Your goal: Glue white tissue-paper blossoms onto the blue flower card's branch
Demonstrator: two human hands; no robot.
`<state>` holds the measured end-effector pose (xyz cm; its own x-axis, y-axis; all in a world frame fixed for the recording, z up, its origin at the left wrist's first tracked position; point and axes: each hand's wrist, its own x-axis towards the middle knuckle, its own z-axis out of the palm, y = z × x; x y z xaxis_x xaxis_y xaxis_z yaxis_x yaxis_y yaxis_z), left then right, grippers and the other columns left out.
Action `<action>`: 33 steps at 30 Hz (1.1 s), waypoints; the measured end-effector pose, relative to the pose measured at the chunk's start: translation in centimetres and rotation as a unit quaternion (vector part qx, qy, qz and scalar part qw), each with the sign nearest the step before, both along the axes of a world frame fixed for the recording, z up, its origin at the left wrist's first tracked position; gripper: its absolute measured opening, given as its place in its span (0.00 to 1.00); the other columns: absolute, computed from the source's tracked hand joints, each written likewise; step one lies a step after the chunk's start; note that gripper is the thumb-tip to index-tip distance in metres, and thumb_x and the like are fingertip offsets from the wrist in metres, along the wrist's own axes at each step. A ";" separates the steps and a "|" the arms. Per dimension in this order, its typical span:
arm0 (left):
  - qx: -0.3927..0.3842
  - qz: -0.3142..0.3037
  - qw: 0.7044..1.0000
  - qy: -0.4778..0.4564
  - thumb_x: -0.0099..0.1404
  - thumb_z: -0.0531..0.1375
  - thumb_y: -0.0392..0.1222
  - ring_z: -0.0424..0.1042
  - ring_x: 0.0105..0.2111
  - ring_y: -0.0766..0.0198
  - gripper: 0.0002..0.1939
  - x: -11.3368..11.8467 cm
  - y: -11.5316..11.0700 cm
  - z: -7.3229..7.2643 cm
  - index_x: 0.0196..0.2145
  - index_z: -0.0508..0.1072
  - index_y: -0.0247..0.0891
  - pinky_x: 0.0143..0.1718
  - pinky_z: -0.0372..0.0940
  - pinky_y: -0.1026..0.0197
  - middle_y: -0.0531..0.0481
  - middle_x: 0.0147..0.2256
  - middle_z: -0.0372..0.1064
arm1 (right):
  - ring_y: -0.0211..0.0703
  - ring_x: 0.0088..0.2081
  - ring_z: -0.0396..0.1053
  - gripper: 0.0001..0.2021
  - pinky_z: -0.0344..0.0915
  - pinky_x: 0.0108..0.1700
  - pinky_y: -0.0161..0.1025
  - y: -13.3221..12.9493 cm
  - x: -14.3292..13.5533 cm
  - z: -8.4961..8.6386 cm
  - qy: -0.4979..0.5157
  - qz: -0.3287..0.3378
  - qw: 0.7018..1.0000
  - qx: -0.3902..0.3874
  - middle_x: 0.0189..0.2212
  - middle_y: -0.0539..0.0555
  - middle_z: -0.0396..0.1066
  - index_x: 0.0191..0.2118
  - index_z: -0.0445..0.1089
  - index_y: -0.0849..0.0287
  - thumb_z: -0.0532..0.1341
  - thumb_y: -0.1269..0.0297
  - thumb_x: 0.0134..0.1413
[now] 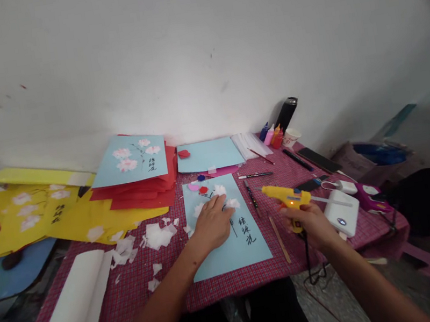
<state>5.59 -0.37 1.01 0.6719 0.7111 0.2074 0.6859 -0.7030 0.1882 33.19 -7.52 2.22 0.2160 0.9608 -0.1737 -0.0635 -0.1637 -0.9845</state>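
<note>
At the far left we see yellow sheets [31, 212] with white flowers, then a white paper roll [77, 300] on the checked tablecloth [137, 287]. Beside them lies a red paper stack [150, 190] topped by a blue flower card [131, 158]. Our left hand [212, 221] presses flat, fingers spread and gripping nothing, on the light-blue sheet [232, 245] with white paper flowers at the table's middle. To its right, our right hand [310, 222] clasps the yellow glue gun [286, 196], nozzle pointing left. A white box [341, 211] sits just beyond.
</note>
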 end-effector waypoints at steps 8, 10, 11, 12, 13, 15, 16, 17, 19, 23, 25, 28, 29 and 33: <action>-0.016 0.003 1.000 -0.018 0.67 0.54 0.31 0.55 0.67 0.45 0.26 -0.4 0.8 -1.6 0.61 0.69 0.43 0.65 0.58 0.40 0.39 0.65 0.58 | 0.49 0.35 0.74 0.16 0.69 0.39 0.43 -0.2 -1.0 -0.9 -0.305 0.127 0.943 -0.023 0.33 0.54 0.79 0.41 0.78 0.61 0.62 0.54 0.55; -0.015 -0.002 1.000 -0.026 0.67 0.54 0.31 0.55 0.67 0.47 0.27 -0.5 1.0 -1.9 0.62 0.68 0.42 0.65 0.57 0.41 0.39 0.65 0.59 | 0.52 0.36 0.75 0.17 0.70 0.40 0.45 0.0 -1.7 -0.4 -0.344 0.147 0.927 -0.012 0.35 0.55 0.80 0.43 0.79 0.61 0.59 0.55 0.57; -0.015 -0.005 0.999 -0.030 0.67 0.54 0.31 0.56 0.66 0.47 0.27 -0.6 1.1 -2.0 0.62 0.68 0.42 0.65 0.58 0.42 0.39 0.65 0.59 | 0.52 0.37 0.76 0.17 0.70 0.41 0.45 0.1 -2.0 -0.3 -0.353 0.155 0.923 -0.004 0.35 0.56 0.80 0.44 0.79 0.61 0.59 0.55 0.58; -0.015 -0.008 0.999 -0.034 0.67 0.54 0.31 0.56 0.66 0.48 0.27 -0.6 1.2 -2.0 0.63 0.68 0.41 0.65 0.58 0.42 0.39 0.65 0.59 | 0.52 0.37 0.76 0.18 0.71 0.42 0.45 0.2 -2.4 -0.1 -0.353 0.162 0.921 0.007 0.36 0.56 0.80 0.45 0.78 0.61 0.58 0.56 0.58; -0.016 -0.010 0.999 -0.036 0.66 0.54 0.31 0.56 0.66 0.48 0.28 -0.7 1.2 -2.1 0.63 0.68 0.41 0.65 0.58 0.42 0.38 0.64 0.60 | 0.52 0.38 0.76 0.18 0.71 0.42 0.45 0.3 -2.7 -0.1 -0.348 0.168 0.922 0.018 0.37 0.56 0.80 0.47 0.78 0.61 0.58 0.56 0.59; -0.015 -0.010 0.999 -0.037 0.67 0.54 0.31 0.57 0.66 0.47 0.28 -0.7 1.3 -2.1 0.63 0.68 0.40 0.65 0.58 0.42 0.37 0.64 0.60 | 0.52 0.39 0.76 0.18 0.71 0.43 0.44 0.6 -3.2 -0.4 -0.338 0.173 0.925 0.031 0.38 0.56 0.80 0.48 0.78 0.60 0.58 0.58 0.59; -0.014 -0.010 0.999 -0.037 0.67 0.54 0.31 0.57 0.66 0.47 0.27 -0.7 1.3 -2.1 0.63 0.68 0.40 0.65 0.59 0.41 0.37 0.64 0.60 | 0.52 0.38 0.76 0.17 0.71 0.42 0.43 0.7 -3.3 -0.6 -0.337 0.173 0.925 0.030 0.38 0.55 0.80 0.48 0.78 0.60 0.58 0.58 0.59; -0.014 -0.008 0.999 -0.038 0.67 0.54 0.31 0.58 0.65 0.47 0.27 -0.7 1.3 -2.0 0.63 0.68 0.40 0.64 0.59 0.41 0.37 0.64 0.60 | 0.52 0.38 0.76 0.17 0.71 0.42 0.43 0.8 -3.5 -0.8 -0.342 0.172 0.924 0.027 0.36 0.55 0.80 0.48 0.78 0.59 0.59 0.59 0.59; -0.015 -0.006 0.999 -0.040 0.67 0.54 0.31 0.58 0.65 0.47 0.27 -0.7 1.2 -1.9 0.62 0.69 0.40 0.64 0.60 0.41 0.38 0.63 0.61 | 0.51 0.37 0.75 0.16 0.70 0.40 0.42 1.0 -3.7 -1.1 -0.357 0.170 0.918 0.018 0.34 0.55 0.79 0.46 0.78 0.60 0.59 0.60 0.59; -0.022 -0.003 0.999 -0.042 0.67 0.54 0.31 0.58 0.65 0.47 0.26 -0.7 1.1 -1.7 0.62 0.69 0.41 0.64 0.60 0.41 0.38 0.63 0.62 | 0.48 0.32 0.72 0.13 0.67 0.35 0.40 1.4 -4.1 -1.0 -0.392 0.169 0.904 0.007 0.30 0.54 0.77 0.39 0.77 0.60 0.57 0.61 0.59; -0.021 -0.003 0.999 -0.039 0.67 0.53 0.31 0.59 0.64 0.46 0.26 -0.7 1.1 -1.6 0.62 0.69 0.41 0.63 0.60 0.41 0.37 0.63 0.62 | 0.46 0.30 0.70 0.12 0.64 0.34 0.39 1.6 -4.4 -0.7 -0.417 0.170 0.893 0.004 0.28 0.54 0.75 0.36 0.76 0.60 0.56 0.61 0.59; -0.017 -0.002 0.999 -0.030 0.68 0.53 0.32 0.60 0.63 0.47 0.25 -0.7 1.0 -1.5 0.61 0.68 0.41 0.61 0.62 0.41 0.38 0.62 0.62 | 0.44 0.28 0.68 0.11 0.60 0.32 0.37 1.9 -4.8 -0.3 -0.444 0.177 0.878 0.003 0.26 0.53 0.73 0.35 0.75 0.60 0.55 0.62 0.59; -0.015 -0.003 0.999 -0.028 0.68 0.53 0.33 0.60 0.63 0.47 0.25 -0.7 1.0 -1.5 0.61 0.68 0.42 0.61 0.62 0.41 0.38 0.62 0.62 | 0.44 0.28 0.67 0.11 0.59 0.31 0.37 1.9 -4.8 -0.3 -0.449 0.180 0.875 0.004 0.26 0.53 0.72 0.35 0.74 0.59 0.55 0.63 0.59; -0.017 -0.006 0.999 -0.030 0.68 0.53 0.33 0.59 0.63 0.47 0.25 -0.8 1.0 -1.5 0.61 0.68 0.42 0.61 0.62 0.41 0.39 0.62 0.62 | 0.43 0.27 0.66 0.11 0.57 0.30 0.37 2.2 -4.9 -0.4 -0.471 0.190 0.861 0.009 0.26 0.53 0.72 0.34 0.71 0.59 0.53 0.63 0.60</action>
